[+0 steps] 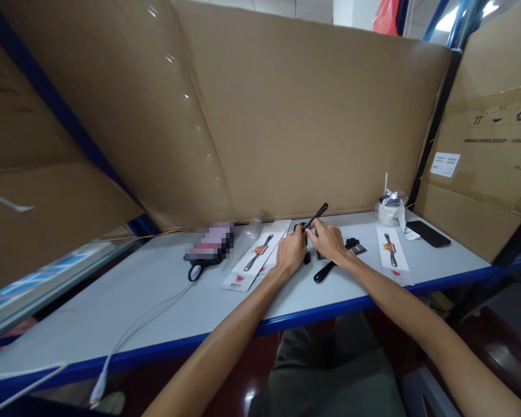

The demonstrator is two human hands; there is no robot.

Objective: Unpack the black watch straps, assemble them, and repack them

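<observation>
Close together over the table, my left hand [292, 252] and my right hand [329, 238] are both closed on a black spokeshave [319, 213]. One of its handles points up and to the right; most of its middle is hidden by my fingers. Below my right hand lies a second black spokeshave [324, 273], partly covered by my wrist. Small black and metal parts [358, 248] rest beside that wrist. Left of my left hand are printed cardboard packages [257, 255] that picture a spokeshave.
Another printed package [391, 255] lies to the right, near a black phone [428, 233] and a plastic-wrapped cup [389, 209]. A device with a blurred screen [211, 242] and a white cable [150, 313] are on the left. Cardboard [312, 116] walls the table's back.
</observation>
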